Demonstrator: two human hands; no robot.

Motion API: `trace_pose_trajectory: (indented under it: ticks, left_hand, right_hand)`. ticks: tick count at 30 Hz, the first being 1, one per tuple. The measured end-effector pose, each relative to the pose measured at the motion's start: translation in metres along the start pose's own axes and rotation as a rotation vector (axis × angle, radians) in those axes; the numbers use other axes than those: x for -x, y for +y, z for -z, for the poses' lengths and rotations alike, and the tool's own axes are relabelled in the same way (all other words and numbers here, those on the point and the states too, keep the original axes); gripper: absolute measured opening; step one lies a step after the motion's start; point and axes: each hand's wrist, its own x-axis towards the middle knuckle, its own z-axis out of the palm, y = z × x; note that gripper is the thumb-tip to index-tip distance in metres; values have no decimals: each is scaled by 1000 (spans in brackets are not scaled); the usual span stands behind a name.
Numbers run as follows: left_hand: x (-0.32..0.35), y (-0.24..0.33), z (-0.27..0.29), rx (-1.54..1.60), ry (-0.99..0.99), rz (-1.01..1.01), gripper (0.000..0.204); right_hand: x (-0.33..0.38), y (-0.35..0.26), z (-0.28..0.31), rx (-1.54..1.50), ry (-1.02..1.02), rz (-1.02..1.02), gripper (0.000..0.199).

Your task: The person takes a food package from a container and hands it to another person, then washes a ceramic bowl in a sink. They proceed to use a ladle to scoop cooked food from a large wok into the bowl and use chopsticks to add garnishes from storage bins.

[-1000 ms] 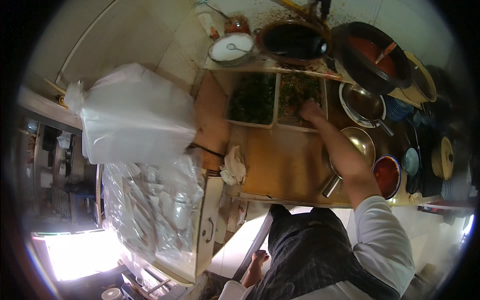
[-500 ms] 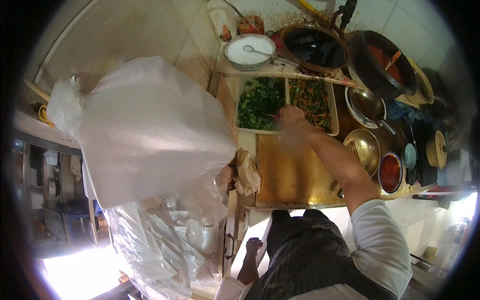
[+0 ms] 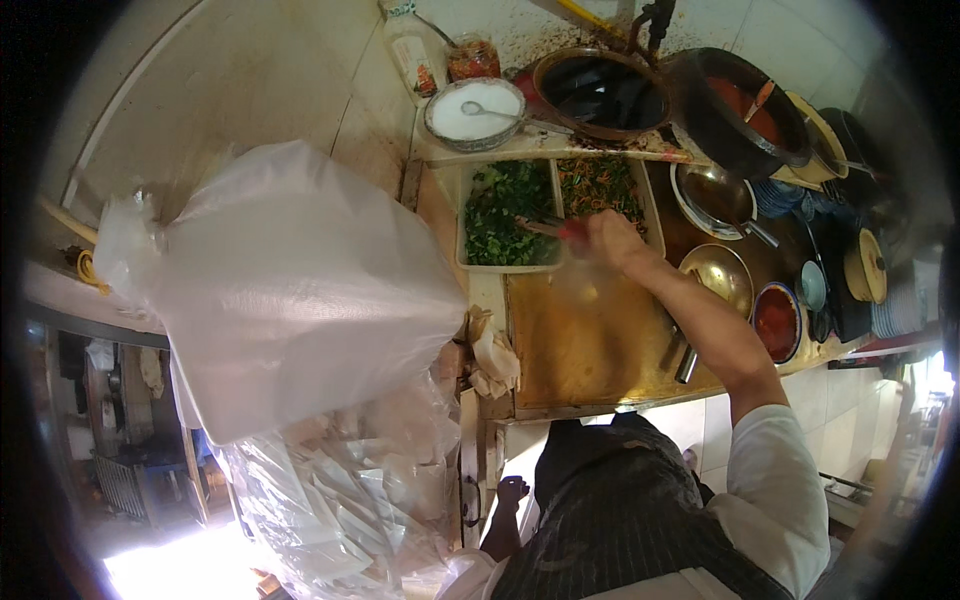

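Note:
My right hand (image 3: 615, 240) reaches over a white tray and is closed on a red-handled utensil (image 3: 558, 229). The utensil's tip lies in the chopped green herbs (image 3: 505, 215) in the tray's left compartment. Shredded brown and green bits (image 3: 600, 185) fill the right compartment. Something clear and blurred (image 3: 590, 285) hangs just below that hand. A large inflated clear plastic bag (image 3: 290, 290) fills the left of the view. My left hand cannot be seen; the bag covers that side.
A worn wooden counter (image 3: 580, 350) lies below the tray. Behind it stand a bowl of white powder with a spoon (image 3: 475, 110), a dark wok (image 3: 600, 95) and a pot of red sauce (image 3: 740, 110). Metal bowls (image 3: 720, 275) and a red sauce bowl (image 3: 775, 320) sit right. Bagged packets (image 3: 330, 510) lie lower left.
The big plastic bag has come up and now looms much larger on the left, covering my left forearm. My right hand has shifted left from the brown compartment toward the green herbs.

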Motion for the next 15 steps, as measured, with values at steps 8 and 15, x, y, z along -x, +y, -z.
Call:
trace_pose_trajectory:
  ticks: [8,15]
  left_hand:
    - [-41,20,4,-575,-61,-283,20]
    - [-48,15,-30,-1453,-160,-598,20]
  right_hand:
    - [68,-8,65,-94,6,-114,41]
    - [217,33,175,-113,183,-153,35]
